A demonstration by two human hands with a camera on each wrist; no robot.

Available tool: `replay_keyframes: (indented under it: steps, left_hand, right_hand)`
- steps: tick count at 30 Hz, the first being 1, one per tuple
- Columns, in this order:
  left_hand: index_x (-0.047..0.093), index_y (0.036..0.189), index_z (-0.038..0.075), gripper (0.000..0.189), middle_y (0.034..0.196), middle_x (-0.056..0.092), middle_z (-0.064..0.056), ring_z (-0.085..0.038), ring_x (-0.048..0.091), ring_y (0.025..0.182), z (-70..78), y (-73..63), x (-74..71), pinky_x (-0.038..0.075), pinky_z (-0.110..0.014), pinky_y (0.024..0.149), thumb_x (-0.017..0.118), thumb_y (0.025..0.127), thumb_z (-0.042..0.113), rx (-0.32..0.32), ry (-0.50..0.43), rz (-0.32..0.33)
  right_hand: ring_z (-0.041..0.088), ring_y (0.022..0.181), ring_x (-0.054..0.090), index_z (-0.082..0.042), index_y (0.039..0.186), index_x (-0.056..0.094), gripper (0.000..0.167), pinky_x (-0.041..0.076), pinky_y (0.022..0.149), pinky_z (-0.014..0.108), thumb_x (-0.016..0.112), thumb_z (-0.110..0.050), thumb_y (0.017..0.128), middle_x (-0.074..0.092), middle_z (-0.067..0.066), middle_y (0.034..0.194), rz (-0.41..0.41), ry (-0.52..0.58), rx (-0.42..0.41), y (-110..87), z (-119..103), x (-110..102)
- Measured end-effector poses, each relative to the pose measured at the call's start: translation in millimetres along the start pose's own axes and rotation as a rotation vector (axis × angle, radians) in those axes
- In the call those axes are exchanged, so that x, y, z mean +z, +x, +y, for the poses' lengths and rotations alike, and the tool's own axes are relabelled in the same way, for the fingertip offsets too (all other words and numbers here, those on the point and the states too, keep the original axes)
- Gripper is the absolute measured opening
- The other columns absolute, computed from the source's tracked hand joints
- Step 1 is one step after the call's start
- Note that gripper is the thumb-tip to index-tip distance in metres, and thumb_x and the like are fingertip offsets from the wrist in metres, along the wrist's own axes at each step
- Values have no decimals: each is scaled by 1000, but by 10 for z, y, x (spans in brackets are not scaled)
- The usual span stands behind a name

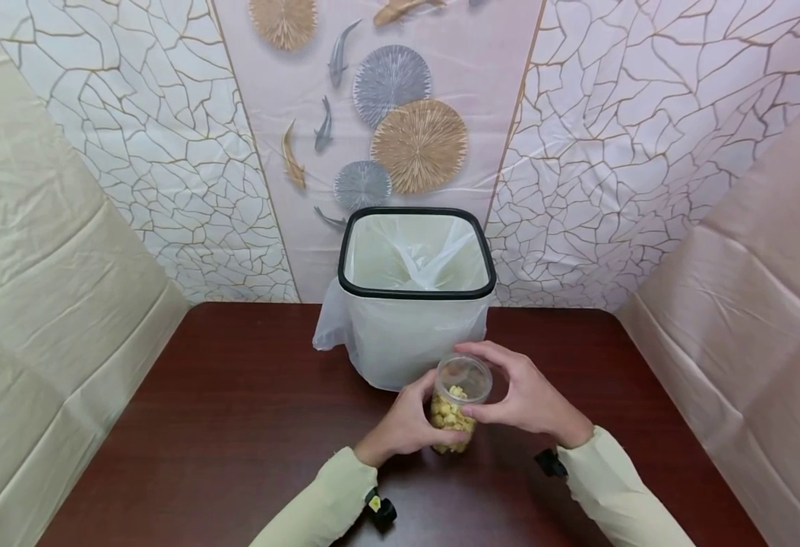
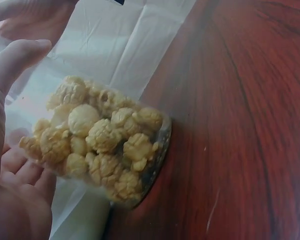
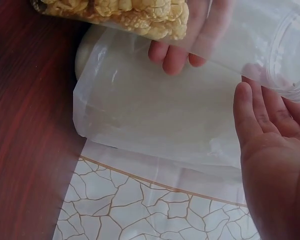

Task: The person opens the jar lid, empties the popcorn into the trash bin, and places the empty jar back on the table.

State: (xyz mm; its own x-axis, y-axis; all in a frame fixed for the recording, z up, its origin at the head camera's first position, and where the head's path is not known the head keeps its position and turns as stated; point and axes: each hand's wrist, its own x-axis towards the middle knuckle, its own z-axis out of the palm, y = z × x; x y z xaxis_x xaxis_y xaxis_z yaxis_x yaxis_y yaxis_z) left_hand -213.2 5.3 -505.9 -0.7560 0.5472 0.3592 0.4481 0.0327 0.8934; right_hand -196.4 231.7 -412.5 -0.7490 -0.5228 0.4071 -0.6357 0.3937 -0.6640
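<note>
A clear plastic jar [image 1: 450,425], partly filled with pale yellow popcorn [image 2: 105,140], stands close over the table in front of the bin. My left hand [image 1: 408,422] grips its side, thumb across the near face and fingers around the far side. At the top, my right hand [image 1: 526,391] holds the round clear rim [image 1: 464,378], thumb in front and fingers behind. In the right wrist view, the fingers of that right hand [image 3: 277,145] curve beside the clear top. Popcorn fills the lower part of the jar, while its upper part is see-through.
Just behind the jar stands a white bin [image 1: 416,342] with a black rim [image 1: 416,294] and a clear liner bag [image 1: 331,323] hanging over its edge. Dark red-brown wood forms the table [image 1: 235,425]. Patterned cloth [image 1: 167,152] hangs behind, with beige cloth [image 1: 735,304] at the sides.
</note>
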Motion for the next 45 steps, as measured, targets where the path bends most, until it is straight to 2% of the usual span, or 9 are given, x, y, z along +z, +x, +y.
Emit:
replay_keyframes:
  steps: [5, 10, 18, 23, 26, 29, 33, 37, 45]
  left_hand:
    - [55, 146, 17, 78, 137, 66, -21, -11, 66, 116, -16, 11, 64, 55, -27, 101, 93, 78, 19, -3, -63, 5]
    - [56, 146, 11, 77, 138, 66, -19, -11, 65, 117, 9, 0, 81, 54, -26, 102, 93, 80, 22, -14, -52, 21]
    - [59, 144, 19, 76, 132, 71, -13, -10, 68, 110, 74, -64, 1, 57, -26, 95, 95, 77, 24, 16, -3, 61]
    - [60, 144, 17, 78, 130, 73, -10, -10, 68, 111, 141, -108, -93, 56, -27, 96, 96, 75, 24, 68, 83, 80]
    - [61, 142, 18, 78, 128, 75, -5, -10, 69, 108, 185, -135, -148, 57, -27, 95, 97, 73, 23, 72, 120, 88]
    - [62, 142, 18, 79, 127, 76, -7, -10, 69, 107, 229, -160, -202, 57, -27, 94, 98, 72, 21, 64, 138, 86]
    - [63, 140, 10, 79, 125, 76, -13, -13, 69, 107, 266, -194, -280, 57, -28, 94, 98, 71, 21, 74, 196, 95]
    - [63, 139, 5, 79, 124, 75, -11, -15, 70, 105, 301, -222, -367, 58, -30, 93, 98, 70, 23, 85, 281, 115]
    - [63, 138, 13, 80, 126, 73, 0, -13, 69, 107, 346, -281, -550, 59, -30, 94, 100, 68, 24, 111, 471, 134]
  right_hand:
    - [24, 122, 68, -13, 146, 60, 77, 52, 104, 19, 95, -20, 78, 66, 0, 140, -8, -12, 4, -2, -9, -4]
    - [27, 121, 69, -14, 145, 60, 77, 52, 103, 20, 95, -23, 78, 67, -1, 139, -18, -8, 8, 0, -19, -13]
    - [16, 122, 67, -15, 145, 60, 77, 51, 104, 18, 95, -24, 78, 67, 2, 140, -26, -46, -47, 5, -34, -26]
    - [14, 126, 66, -18, 147, 59, 80, 50, 106, 19, 96, -26, 77, 67, -3, 141, -50, -74, -73, 32, -91, -39]
    - [14, 125, 66, -17, 147, 59, 81, 51, 106, 22, 96, -28, 76, 67, -5, 139, -65, -91, -90, 48, -115, -44]
    - [17, 124, 67, -18, 148, 58, 83, 52, 105, 24, 97, -30, 76, 67, -6, 138, -81, -96, -88, 58, -131, -42]
    - [21, 125, 67, -17, 149, 57, 84, 55, 104, 28, 96, -35, 76, 67, -3, 139, -100, -107, -73, 74, -157, -23]
    - [17, 127, 65, -15, 150, 56, 87, 56, 104, 33, 95, -42, 76, 66, 1, 142, -108, -153, -77, 99, -176, 4]
    - [15, 124, 67, -12, 147, 59, 86, 56, 105, 38, 94, -47, 77, 66, -2, 141, -72, -229, -61, 176, -214, 58]
